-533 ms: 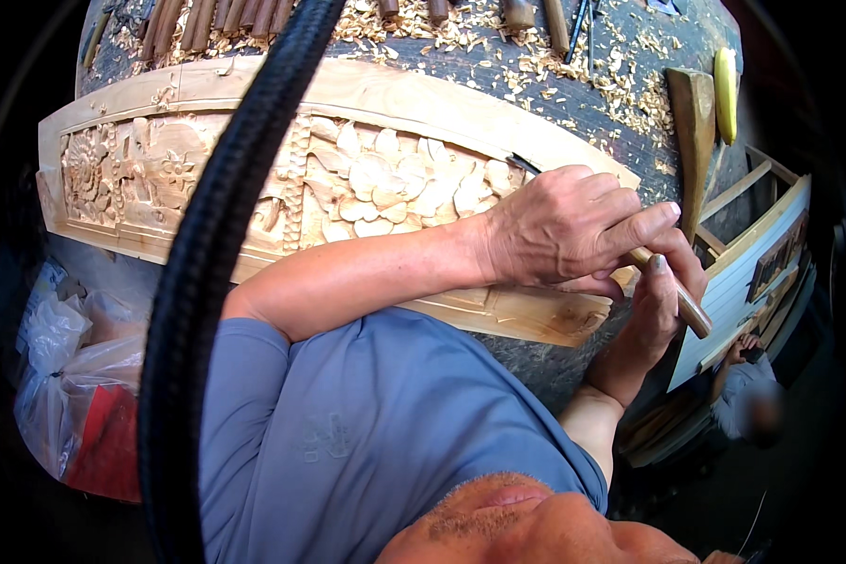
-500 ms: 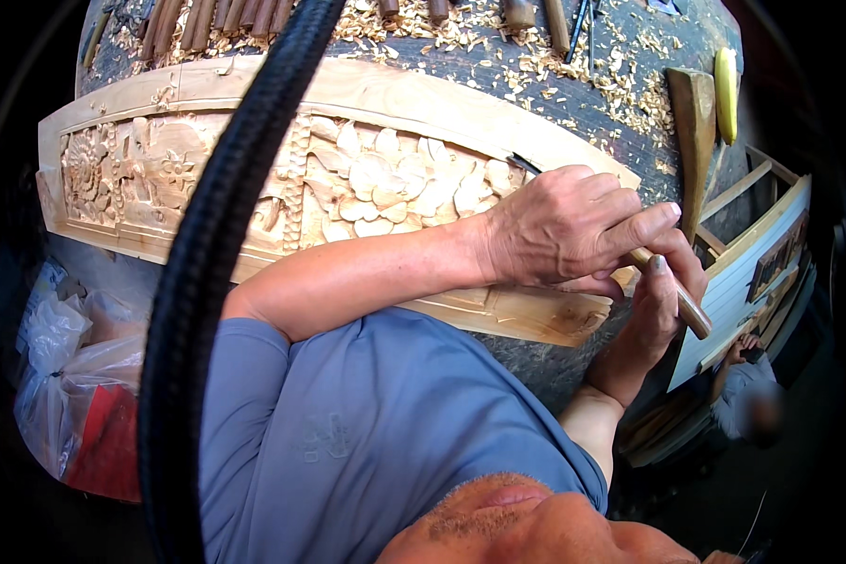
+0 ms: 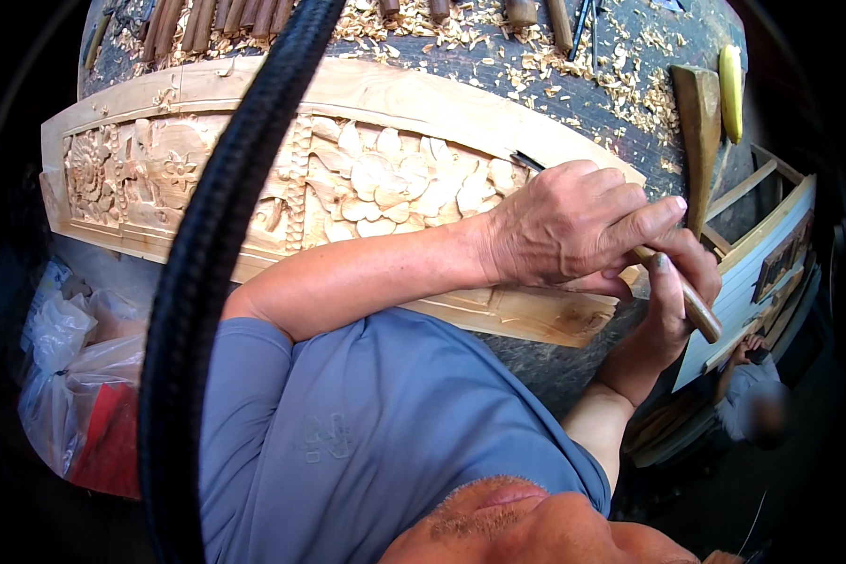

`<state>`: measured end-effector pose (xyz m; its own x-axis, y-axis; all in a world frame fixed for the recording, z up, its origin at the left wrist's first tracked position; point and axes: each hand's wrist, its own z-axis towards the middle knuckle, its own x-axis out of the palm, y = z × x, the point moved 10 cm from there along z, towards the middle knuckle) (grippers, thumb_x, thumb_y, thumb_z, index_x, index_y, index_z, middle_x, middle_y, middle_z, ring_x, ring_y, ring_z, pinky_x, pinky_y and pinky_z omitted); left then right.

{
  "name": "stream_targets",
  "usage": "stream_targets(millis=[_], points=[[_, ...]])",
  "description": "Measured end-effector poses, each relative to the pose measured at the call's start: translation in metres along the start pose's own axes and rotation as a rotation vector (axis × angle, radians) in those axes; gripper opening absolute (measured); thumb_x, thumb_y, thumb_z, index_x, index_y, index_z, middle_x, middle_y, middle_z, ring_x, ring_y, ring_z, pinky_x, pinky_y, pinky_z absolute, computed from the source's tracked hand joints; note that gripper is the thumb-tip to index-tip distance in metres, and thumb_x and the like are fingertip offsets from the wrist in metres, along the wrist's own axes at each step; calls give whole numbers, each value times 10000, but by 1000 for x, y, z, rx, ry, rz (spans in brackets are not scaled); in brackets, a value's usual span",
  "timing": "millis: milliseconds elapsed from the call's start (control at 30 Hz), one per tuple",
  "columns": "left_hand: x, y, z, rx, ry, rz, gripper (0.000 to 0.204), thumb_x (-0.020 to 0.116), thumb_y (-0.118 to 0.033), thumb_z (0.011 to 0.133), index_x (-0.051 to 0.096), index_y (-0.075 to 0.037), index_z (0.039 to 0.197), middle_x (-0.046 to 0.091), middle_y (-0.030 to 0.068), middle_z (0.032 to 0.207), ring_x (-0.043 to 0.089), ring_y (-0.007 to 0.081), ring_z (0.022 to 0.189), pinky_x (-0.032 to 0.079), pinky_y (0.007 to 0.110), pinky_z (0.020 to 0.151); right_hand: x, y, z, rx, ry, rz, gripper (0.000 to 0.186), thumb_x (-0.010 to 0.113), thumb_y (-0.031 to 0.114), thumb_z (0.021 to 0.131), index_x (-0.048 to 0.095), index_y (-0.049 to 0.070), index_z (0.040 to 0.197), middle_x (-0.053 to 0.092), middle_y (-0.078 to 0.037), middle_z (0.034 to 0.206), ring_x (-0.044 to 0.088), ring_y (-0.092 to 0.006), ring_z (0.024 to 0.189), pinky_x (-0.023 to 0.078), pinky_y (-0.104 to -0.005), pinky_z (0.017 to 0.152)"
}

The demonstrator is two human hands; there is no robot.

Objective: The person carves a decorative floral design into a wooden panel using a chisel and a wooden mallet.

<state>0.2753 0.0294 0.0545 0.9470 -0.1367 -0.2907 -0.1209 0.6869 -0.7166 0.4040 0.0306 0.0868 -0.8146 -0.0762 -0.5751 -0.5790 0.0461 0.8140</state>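
Wooden-handled carving tool (image 3: 704,315) angles over the right end of the carved panel (image 3: 385,89) on the bench (image 3: 573,108), left hand (image 3: 573,226) closed round its forward part, apparently to steer it, right hand (image 3: 669,305) curled at its rear, presumably for support.

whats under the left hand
Below the left hand is the carved board, near its right end. A chisel runs beneath: dark tip past the knuckles, wooden handle in the right hand. Its middle and the board there are covered.

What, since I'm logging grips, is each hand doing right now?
Left hand: closed, holding the carving tool.
Right hand: closed, holding the same carving tool.
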Motion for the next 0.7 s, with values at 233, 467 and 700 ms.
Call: stream_targets(millis=[233, 467, 700], points=[[-9, 3, 4, -2, -62, -64, 973, 748, -626, 771, 455, -39, 1490, 650, 73, 930, 684, 257, 807, 563, 376, 712, 1, 3, 16, 0, 13, -38, 336, 629, 290, 788, 740, -9, 895, 709, -120, 733, 625, -206, 706, 449, -339, 731], [-10, 8, 7, -81, -27, -82, 898, 746, -660, 742, 544, -50, 1369, 644, 49, 834, 677, 247, 713, 552, 344, 617, 3, -13, 13, 22, 54, -34, 328, 630, 294, 796, 741, -3, 882, 719, -104, 779, 641, -198, 754, 473, -336, 759], [-8, 11, 8, -136, -55, -65, 799, 697, -704, 776, 626, -69, 1255, 623, 29, 729, 666, 237, 643, 535, 342, 579, 1, -29, -3, 99, -84, 44, 324, 621, 291, 791, 741, -1, 862, 707, -103, 781, 636, -200, 780, 480, -334, 782]])
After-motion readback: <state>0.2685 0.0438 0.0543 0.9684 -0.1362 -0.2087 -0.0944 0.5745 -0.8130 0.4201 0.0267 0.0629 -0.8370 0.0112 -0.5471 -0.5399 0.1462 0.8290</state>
